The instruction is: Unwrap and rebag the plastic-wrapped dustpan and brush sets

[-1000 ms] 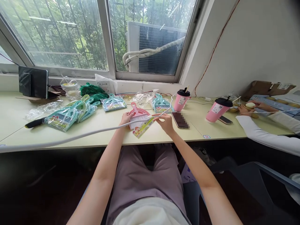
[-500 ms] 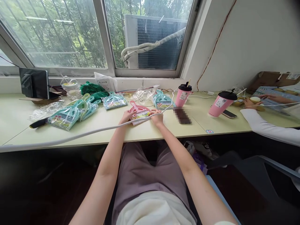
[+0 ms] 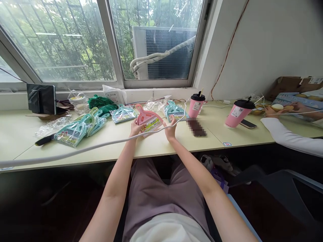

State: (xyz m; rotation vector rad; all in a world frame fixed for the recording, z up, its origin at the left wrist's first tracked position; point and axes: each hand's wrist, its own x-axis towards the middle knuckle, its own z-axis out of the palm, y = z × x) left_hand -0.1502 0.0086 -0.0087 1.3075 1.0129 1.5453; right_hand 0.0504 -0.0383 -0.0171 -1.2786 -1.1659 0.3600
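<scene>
A pink mini dustpan-and-brush set [image 3: 149,118] with a printed label card is raised at a tilt above the table's front part. My left hand [image 3: 136,128] grips its left edge, fingers closed around it. Beside the right edge is my right hand [image 3: 171,129], thumb and fingers apart; whether the thumb brushes the set cannot be made out. A white cable [image 3: 111,142] crosses in front of both hands. Behind the right hand lies a packaged turquoise dustpan set [image 3: 174,110], and another turquoise set [image 3: 123,113] lies behind the left hand.
More wrapped turquoise sets [image 3: 73,129] lie left, beside a black-handled tool [image 3: 44,139]. A tablet [image 3: 41,99] stands behind. Rightward are two pink cups [image 3: 195,107], a phone [image 3: 248,124] and a co-worker's hand [image 3: 274,111] with a round yellowish object. Green plastic [image 3: 102,103] lies near the window.
The pink set has been lifted and tilted, its handle shifting left. My right hand has opened and moved off its right edge. The view has tipped slightly upward.
</scene>
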